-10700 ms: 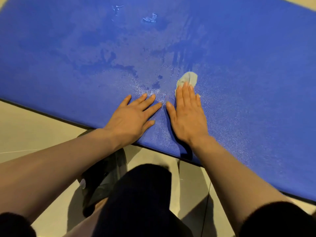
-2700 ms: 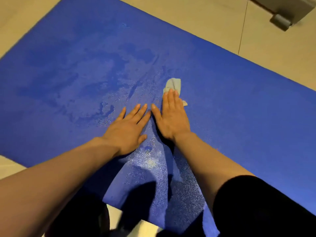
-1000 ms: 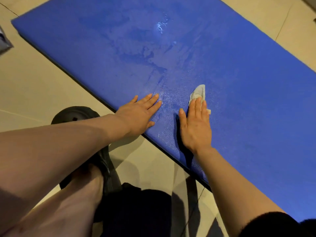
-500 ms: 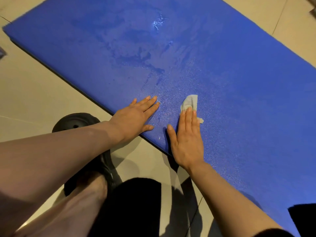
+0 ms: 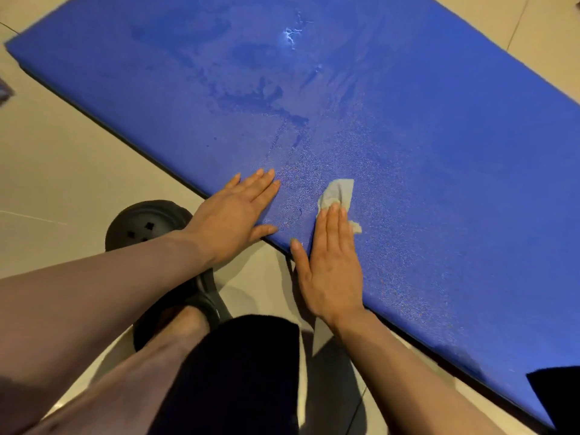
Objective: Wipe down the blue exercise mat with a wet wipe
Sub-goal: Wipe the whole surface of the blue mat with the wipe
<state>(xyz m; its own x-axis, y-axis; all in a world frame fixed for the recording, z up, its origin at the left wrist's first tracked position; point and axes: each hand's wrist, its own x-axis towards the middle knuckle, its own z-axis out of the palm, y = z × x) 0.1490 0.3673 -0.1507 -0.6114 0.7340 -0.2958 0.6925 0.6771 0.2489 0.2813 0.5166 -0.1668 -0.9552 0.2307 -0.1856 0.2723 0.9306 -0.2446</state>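
The blue exercise mat (image 5: 423, 146) lies on the pale tiled floor and fills most of the view, with darker damp patches and streaks across its middle. A crumpled white wet wipe (image 5: 337, 191) sits near the mat's near edge. My right hand (image 5: 332, 262) lies flat with straight fingers, its fingertips pressing the wipe onto the mat. To its left, my left hand (image 5: 235, 215) rests flat on the mat's near edge, fingers straight.
A black clog (image 5: 147, 227) on my foot stands on the pale tiles (image 5: 62, 171) just off the mat's near edge. My dark shorts (image 5: 238, 372) cover the bottom middle. A small whitish scuff (image 5: 290, 34) marks the far part of the mat.
My right hand has drawn the wipe back toward the mat's near edge. The left hand stays flat on the edge. The view has shifted slightly.
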